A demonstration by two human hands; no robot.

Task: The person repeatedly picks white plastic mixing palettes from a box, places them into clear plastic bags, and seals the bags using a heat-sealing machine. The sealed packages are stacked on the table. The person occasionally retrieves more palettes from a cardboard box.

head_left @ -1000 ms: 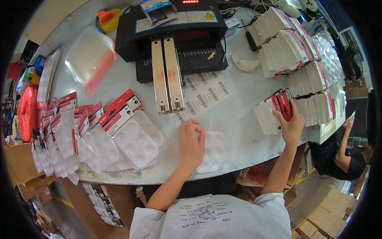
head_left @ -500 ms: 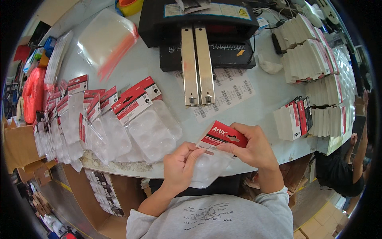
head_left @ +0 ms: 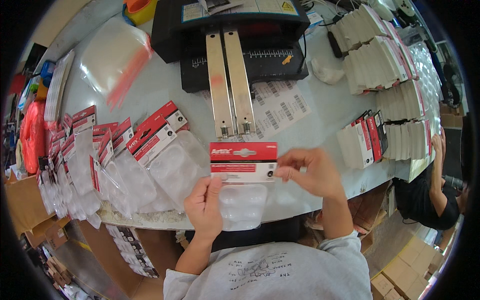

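Observation:
A pack with a translucent plastic palette [head_left: 242, 202] under a red, black and white header card [head_left: 243, 169] is held in front of me, over the table's near edge. The card faces up and lies nearly level, its hanging slot at the top. My left hand [head_left: 204, 206] grips the pack's left side just below the card, thumb on top. At the card's right edge, my right hand [head_left: 312, 172] pinches the lower corner between thumb and fingers. Just beyond the card stand the two metal rails [head_left: 231, 85] of a black machine [head_left: 170, 30].
Finished-looking palette packs [head_left: 165, 155] lie overlapped at left, near clear bags [head_left: 112, 57] with red edges. Stacks of header cards [head_left: 372, 67] line the right side. A barcode label sheet [head_left: 280, 110] lies under the rails. An open carton [head_left: 112, 250] stands below left; another person [head_left: 430, 200] is at far right.
The card has turned from tilted to level and moved left with the pack. My right hand has shifted from the card's top to its right edge. The view has shifted slightly.

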